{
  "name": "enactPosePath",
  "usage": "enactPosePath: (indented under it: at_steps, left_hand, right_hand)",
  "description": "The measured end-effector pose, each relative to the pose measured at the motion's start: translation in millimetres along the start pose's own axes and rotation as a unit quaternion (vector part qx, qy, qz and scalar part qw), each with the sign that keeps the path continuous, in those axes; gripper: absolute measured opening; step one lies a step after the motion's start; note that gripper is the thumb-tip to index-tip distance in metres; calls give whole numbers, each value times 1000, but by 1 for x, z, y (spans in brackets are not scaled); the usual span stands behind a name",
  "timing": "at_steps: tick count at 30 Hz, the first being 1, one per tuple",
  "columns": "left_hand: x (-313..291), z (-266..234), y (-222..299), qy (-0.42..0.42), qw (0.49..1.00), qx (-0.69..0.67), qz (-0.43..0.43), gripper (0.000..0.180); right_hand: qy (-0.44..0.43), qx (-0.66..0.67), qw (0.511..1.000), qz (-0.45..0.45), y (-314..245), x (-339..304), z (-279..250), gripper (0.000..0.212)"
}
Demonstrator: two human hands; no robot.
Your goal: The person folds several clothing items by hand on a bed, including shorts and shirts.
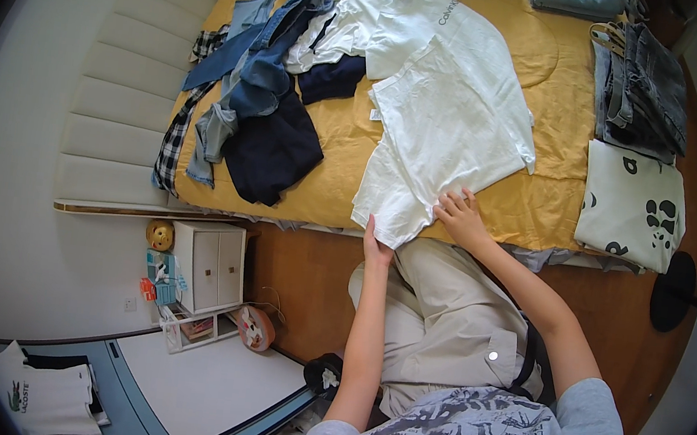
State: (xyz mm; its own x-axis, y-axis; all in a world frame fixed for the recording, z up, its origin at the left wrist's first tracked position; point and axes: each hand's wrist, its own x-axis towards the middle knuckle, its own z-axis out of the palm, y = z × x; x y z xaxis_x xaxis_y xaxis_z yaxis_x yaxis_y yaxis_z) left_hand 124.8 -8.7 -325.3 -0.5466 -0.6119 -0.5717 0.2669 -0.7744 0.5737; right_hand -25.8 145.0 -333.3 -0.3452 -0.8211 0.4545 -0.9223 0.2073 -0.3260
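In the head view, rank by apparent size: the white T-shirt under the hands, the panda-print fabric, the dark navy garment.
1. white T-shirt, clearly largest.
2. and 3. panda-print fabric and dark navy garment look about alike; fisheye bending toward the rim makes ranking them unsure.

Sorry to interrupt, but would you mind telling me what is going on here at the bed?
A person is leaning over a bed with a yellow cover, handling a white T-shirt spread flat on it. The left hand grips the shirt's lower edge at the bed's edge, and the right hand presses on the hem beside it. Unfolded jeans and dark clothes lie heaped to the left; folded clothes are stacked to the right.
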Motion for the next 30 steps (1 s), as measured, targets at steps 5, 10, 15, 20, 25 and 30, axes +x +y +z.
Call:
enactPosePath:
  at_steps: [5,10,15,20,25,30]
  left_hand:
    - [-1,22,19,-33,999,-5,4,46]
    - [18,83,51,-236,971,-14,-42,28]
    - [12,179,-3,-253,928,269,-40,34]
    - [85,137,30,-190,697,605,335,47]
    - [109,133,60,-190,521,712,431,42]
    - [117,137,85,-232,354,798,429,42]
  right_hand:
    - [38,2,998,53,-4,2,5,26]
    - [39,70,995,67,-16,9,-6,35]
    - [-10,185,956,228,-23,-5,-6,54]
    - [70,456,765,451,-22,17,10,64]
    - [145,574,583,556,-5,26,-3,40]
    - [107,527,668,514,-2,20,-10,31]
